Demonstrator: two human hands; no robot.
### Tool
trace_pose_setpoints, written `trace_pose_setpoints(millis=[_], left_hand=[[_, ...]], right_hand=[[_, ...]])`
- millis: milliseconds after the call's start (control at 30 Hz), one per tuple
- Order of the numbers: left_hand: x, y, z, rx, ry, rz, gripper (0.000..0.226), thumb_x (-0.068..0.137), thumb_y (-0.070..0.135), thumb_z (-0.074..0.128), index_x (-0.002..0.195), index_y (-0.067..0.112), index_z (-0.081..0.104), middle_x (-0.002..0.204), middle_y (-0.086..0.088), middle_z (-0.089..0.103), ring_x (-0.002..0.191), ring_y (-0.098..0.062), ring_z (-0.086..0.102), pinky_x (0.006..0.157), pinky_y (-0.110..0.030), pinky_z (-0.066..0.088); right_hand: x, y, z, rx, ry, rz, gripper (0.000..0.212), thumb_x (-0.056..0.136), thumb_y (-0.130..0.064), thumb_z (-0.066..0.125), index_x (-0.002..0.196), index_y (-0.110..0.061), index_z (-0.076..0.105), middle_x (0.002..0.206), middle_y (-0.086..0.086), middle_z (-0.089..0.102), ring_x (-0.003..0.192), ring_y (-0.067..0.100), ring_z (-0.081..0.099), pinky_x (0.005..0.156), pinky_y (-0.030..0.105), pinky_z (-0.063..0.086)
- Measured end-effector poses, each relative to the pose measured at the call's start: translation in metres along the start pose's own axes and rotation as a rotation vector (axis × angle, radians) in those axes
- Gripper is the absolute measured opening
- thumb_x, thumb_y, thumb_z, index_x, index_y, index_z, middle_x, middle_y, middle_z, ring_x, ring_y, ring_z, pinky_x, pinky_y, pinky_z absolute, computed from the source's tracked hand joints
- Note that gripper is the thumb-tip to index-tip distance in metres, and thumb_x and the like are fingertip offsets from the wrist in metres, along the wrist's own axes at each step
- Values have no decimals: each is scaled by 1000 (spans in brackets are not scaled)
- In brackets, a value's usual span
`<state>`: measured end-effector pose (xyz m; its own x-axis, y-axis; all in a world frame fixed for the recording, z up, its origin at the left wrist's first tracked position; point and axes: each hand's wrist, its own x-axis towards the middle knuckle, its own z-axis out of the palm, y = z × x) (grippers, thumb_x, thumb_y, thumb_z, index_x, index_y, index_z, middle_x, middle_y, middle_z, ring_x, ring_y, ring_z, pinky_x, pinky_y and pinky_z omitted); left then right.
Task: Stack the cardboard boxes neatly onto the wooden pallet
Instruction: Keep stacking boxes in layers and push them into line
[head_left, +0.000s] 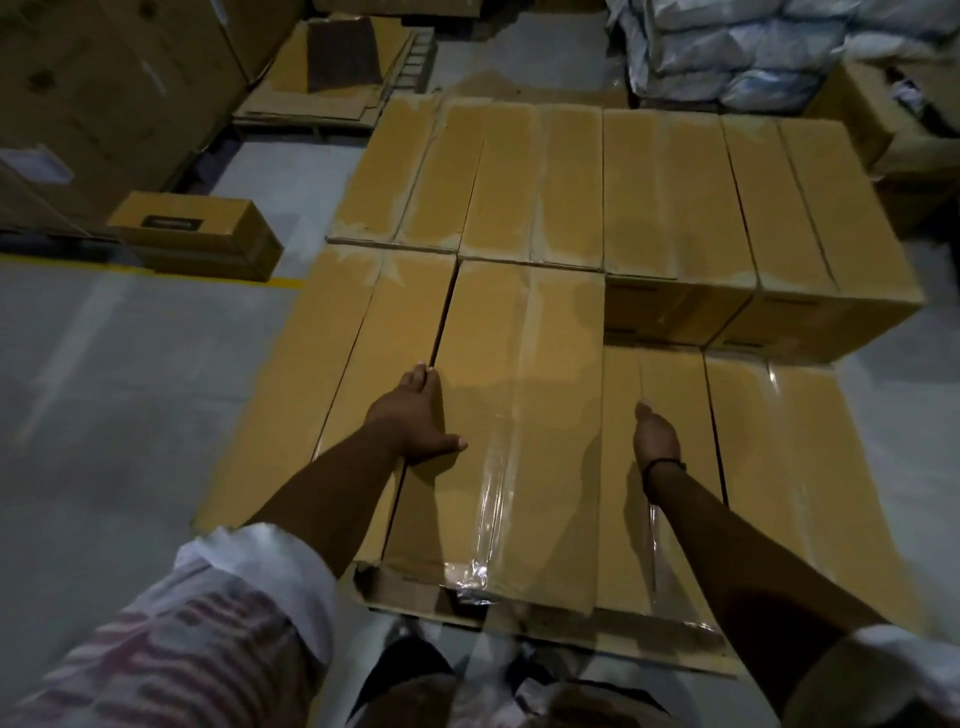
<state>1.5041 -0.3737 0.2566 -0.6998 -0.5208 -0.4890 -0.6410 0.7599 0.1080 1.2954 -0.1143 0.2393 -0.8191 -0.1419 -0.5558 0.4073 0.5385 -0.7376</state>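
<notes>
Your left hand (415, 415) lies flat along the left top edge of the long box (524, 395) nearest you. Its fingers are straight and reach toward the dark seam shared with the neighbouring box (384, 353), and the thumb is spread across the lid. It grips nothing; it looks placed to steer. Your right hand (655, 436) stands edge-on at the opposite long side, fingers loosely extended and holding nothing. Whether it touches the cardboard I cannot tell.

Bracketing the box from both sides like this reads as squaring up: you can slide it sideways and close that seam without lifting. The box sits on the upper layer, roughly level with the far row (675, 197), while the lower boxes (670, 483) under your right hand leave a step, likely the next slot to fill. All the long boxes run the same way, away from you, which keeps the tiers flat and tight.

The wooden pallet is hidden beneath the load; only a cardboard sheet (623, 644) shows at the near foot. One lone box (197, 234) waits on the floor (130, 389) to your left, well apart from the stack
</notes>
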Motion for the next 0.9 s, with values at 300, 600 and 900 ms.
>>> trace_pose_setpoints(millis=[300, 600, 900], left_hand=[[16, -6, 0, 27, -50, 24, 138, 74, 74, 74, 162, 19, -17, 170, -5, -18, 159, -26, -3, 119, -49, 36], [11, -14, 6, 36, -2, 86, 131, 79, 74, 69, 163, 14, -12, 170, -7, -18, 158, -24, -7, 118, -46, 35], [4, -15, 3, 43, 32, 114, 128, 82, 72, 68, 163, 11, -9, 170, -11, -15, 158, -27, -5, 116, -47, 39]], right_hand=[[19, -32, 72, 21, -194, 53, 72, 103, -52, 45, 159, -11, 25, 159, 14, 37, 142, 38, 39, 117, 50, 33], [23, -31, 80, -200, -162, 15, 72, 107, -50, 37, 161, -8, 13, 162, 18, 30, 144, 40, 35, 112, 44, 32], [-51, 24, 117, -1119, -48, -420, 84, 100, -67, 15, 156, -18, -22, 162, 18, -30, 150, 41, -26, 123, 56, -11]])
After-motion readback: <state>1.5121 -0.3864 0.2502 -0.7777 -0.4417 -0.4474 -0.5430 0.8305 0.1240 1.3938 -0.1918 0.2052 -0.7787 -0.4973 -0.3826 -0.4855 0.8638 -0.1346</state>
